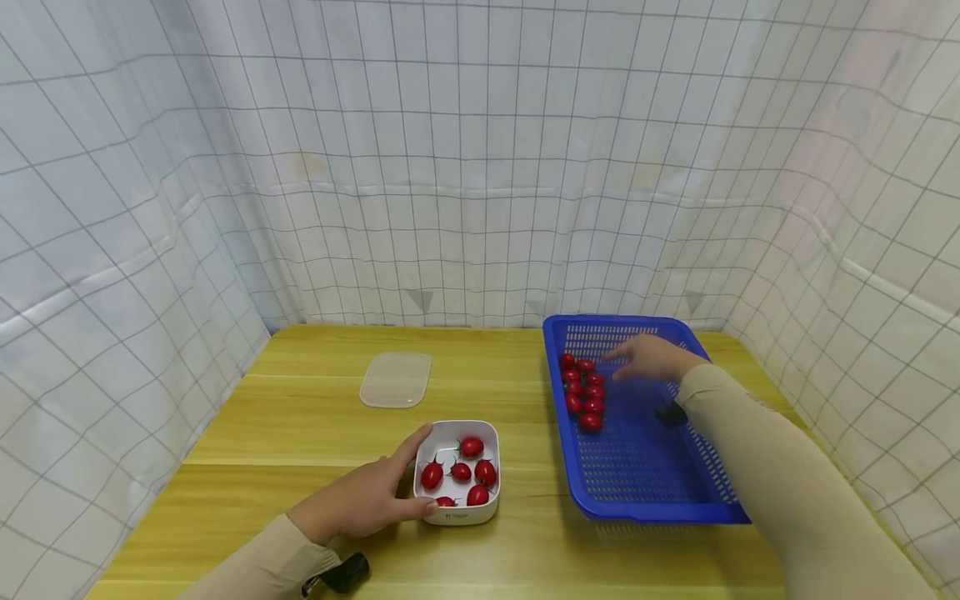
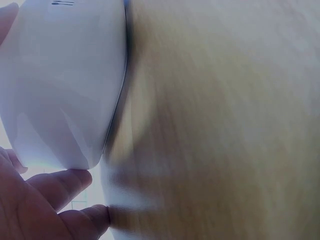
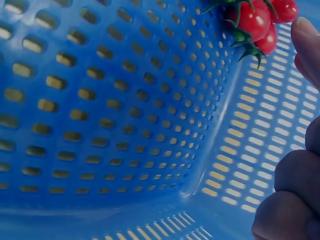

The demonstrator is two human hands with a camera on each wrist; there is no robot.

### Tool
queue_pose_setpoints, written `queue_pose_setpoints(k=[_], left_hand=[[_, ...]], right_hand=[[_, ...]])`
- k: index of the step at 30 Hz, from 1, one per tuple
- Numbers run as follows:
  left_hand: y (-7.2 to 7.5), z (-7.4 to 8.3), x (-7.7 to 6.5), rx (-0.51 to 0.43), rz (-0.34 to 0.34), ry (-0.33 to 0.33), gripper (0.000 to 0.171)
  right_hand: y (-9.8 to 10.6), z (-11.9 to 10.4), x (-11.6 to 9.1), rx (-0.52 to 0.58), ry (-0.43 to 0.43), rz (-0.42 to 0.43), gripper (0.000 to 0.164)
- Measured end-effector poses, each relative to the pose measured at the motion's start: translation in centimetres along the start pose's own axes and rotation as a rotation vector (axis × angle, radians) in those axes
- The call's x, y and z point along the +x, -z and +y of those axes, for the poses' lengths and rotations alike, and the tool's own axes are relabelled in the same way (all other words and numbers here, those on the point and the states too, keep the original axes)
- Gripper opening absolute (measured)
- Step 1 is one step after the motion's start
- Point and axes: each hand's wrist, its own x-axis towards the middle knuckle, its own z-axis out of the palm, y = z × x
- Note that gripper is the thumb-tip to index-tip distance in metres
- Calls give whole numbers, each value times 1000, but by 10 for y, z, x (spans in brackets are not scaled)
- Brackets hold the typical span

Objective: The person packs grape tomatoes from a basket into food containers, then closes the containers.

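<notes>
A small white square container with several red cherry tomatoes inside stands on the table. My left hand holds it from the left, thumb at the front wall and a finger along the back left corner. In the left wrist view, fingertips meet its smooth side wall. Over the blue perforated basket is my right hand, reaching in from the right with fingers apart. It is just right of a cluster of cherry tomatoes along the basket's left side. Nothing shows between its fingers.
A translucent, rounded square lid lies on the wooden table, behind and left of the container. White grid-patterned curtains surround the table at the back and both sides. The basket's raised walls surround the right hand's area.
</notes>
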Motion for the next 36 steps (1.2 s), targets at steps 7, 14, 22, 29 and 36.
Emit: queue_pose_setpoints(k=[7, 14, 22, 29, 36], left_hand=[[1, 0, 0, -8, -6, -12, 106], [0, -1, 1, -9, -6, -2, 106], [0, -1, 1, -13, -4, -1, 105], [0, -3, 2, -2, 2, -5, 106], [-1, -4, 3, 7, 6, -8, 106]], right_hand=[[-8, 5, 4, 12, -13, -17, 45], [-14, 4, 7, -36, 8, -37, 43], [-17, 3, 11, -48, -1, -33, 42], [-18, 0, 12, -55, 9, -26, 42], [-20, -2, 13, -45, -17, -36, 43]])
